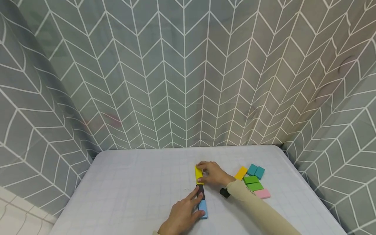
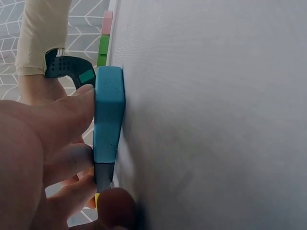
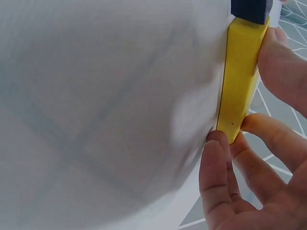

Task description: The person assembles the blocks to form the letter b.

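Note:
A yellow block [image 1: 198, 175], a black block [image 1: 201, 188] and a light blue block [image 1: 203, 206] lie end to end in a row on the white-covered table. My right hand [image 1: 216, 173] pinches the yellow block lengthwise, thumb by the end near the black one and fingertips around the far end. Extended fingers of my left hand [image 1: 182, 212] rest on the black block, while its thumb presses on the blue block. From the left wrist, the blue block [image 2: 109, 115] is seen side-on, flat on the cloth. The right wrist view shows the yellow block [image 3: 240, 72] meeting the dark one [image 3: 252, 9].
Right of my right forearm lie an orange block [image 1: 242, 172], two teal blocks [image 1: 252, 169], two green blocks [image 1: 255, 186] and a pink block [image 1: 262, 193]. A dark watch [image 1: 224, 193] is on my right wrist. Patterned grey curtains [image 1: 185, 81] surround the table [image 1: 132, 186].

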### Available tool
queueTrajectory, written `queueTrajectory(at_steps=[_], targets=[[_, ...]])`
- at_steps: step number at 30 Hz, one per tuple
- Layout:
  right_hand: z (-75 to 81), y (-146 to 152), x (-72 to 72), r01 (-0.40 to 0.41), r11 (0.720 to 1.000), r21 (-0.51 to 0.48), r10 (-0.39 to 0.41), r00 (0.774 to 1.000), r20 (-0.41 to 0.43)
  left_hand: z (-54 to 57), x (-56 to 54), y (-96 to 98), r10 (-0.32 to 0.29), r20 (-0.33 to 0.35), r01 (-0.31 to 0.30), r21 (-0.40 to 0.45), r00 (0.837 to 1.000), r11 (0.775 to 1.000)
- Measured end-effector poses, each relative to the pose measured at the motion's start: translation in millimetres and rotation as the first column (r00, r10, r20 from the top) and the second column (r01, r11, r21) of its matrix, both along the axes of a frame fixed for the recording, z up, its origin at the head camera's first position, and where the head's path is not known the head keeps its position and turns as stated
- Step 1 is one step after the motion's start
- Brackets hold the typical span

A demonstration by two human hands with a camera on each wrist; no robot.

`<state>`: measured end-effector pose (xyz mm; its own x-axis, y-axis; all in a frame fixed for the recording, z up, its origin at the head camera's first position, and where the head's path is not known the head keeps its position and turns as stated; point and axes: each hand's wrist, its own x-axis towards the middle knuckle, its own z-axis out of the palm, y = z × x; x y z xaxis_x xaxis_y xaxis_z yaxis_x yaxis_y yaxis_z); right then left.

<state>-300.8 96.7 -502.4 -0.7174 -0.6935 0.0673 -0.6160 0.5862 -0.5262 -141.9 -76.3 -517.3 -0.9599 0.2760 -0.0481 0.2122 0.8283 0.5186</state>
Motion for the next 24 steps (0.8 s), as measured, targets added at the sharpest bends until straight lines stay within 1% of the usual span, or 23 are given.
queueTrajectory(at_steps=[5,11,18,24], targets=[[0.8,-3.2,5.4,-0.01,1.0,-0.023,0.01,1.0,0.008,-0.9,1.0,-2.5,-0.01,-0.013,0.01,0.014,1.0,1.0],[-3.0,-1.0,5.1,-0.028,0.999,-0.016,0.027,1.0,-0.014,-1.2,1.5,-1.6,-0.01,-0.006,0.01,0.012,1.0,1.0],[-5.1,2.9,4.3,-0.003,0.999,-0.034,0.004,0.999,0.051,-2.1,1.2,0.0,-0.006,-0.006,0.006,-0.009,1.0,1.0],[-3.7,3.1,5.3,-0.008,0.999,-0.04,0.01,0.999,0.037,-1.7,1.3,-0.5,-0.006,-0.022,0.005,-0.015,1.0,1.0]])
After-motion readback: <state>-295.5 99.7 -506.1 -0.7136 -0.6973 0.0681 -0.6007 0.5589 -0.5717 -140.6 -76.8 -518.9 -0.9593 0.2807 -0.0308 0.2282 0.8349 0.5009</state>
